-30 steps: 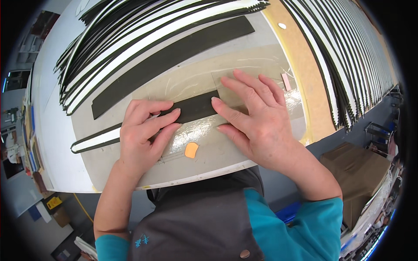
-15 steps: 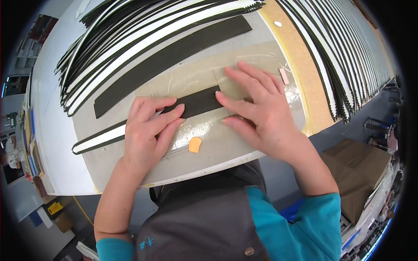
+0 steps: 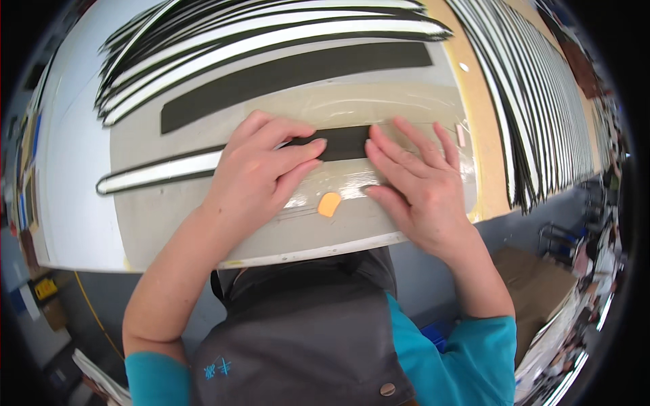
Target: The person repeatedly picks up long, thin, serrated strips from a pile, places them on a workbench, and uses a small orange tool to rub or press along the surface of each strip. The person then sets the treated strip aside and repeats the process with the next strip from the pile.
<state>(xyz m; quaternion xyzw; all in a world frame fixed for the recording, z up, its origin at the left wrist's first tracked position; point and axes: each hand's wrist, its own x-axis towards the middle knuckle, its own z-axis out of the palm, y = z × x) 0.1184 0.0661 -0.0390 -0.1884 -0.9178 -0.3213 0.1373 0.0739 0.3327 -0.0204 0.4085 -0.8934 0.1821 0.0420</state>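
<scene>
On the table in front of me lies a flat black strip (image 3: 345,144), its near part showing between my hands. My left hand (image 3: 254,169) is closed in a pinch on the left part of the strip, thumb and fingers together at its edge. From under that hand a white band with black borders (image 3: 162,169) runs out to the left, ending in a rounded tip; how it joins the black strip is hidden. My right hand (image 3: 423,189) has its fingers spread, with fingertips touching the strip's right end. A small orange piece (image 3: 329,204) lies just nearer to me.
Beyond my hands lies a long black strip (image 3: 298,81). Behind it is a pile of black-and-white strips (image 3: 271,44), and rows of similar strips (image 3: 535,101) spread over the right side. A small pink piece (image 3: 462,135) lies past my right fingers. The table's front edge (image 3: 305,256) runs near my apron.
The view has shifted, so the table appears turned and moved. My right fingers lie flatter at the strip's right end; my left hand keeps its pinch.
</scene>
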